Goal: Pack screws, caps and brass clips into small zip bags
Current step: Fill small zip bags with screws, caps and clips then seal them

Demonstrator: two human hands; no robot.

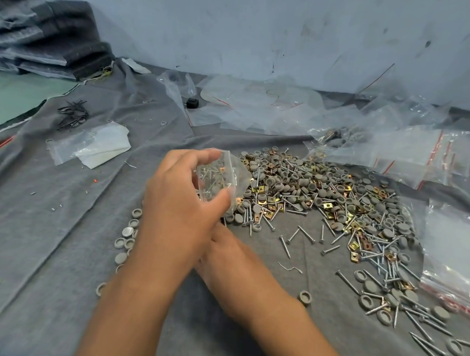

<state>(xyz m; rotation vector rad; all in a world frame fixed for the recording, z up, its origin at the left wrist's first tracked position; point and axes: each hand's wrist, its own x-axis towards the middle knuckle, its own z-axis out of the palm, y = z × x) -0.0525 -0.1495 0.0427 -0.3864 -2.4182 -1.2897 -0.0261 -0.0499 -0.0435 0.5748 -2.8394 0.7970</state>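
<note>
Zip bag (223,177) gripped in left hand (181,202); right hand (224,256) beneath, fingers hidden, grip unclear.

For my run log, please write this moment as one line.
left hand: holds zip bag, partly filled | right hand: fingers hidden under left | pile: screws, caps, clips loose on cloth

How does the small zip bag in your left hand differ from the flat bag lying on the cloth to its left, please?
The held zip bag is lifted off the cloth, pinched by the left hand; the flat bag lies untouched. The held zip bag bulges with screws, caps and brass clips; the flat bag looks empty and flattened, with white paper beside it. Both are clear plastic.
</note>
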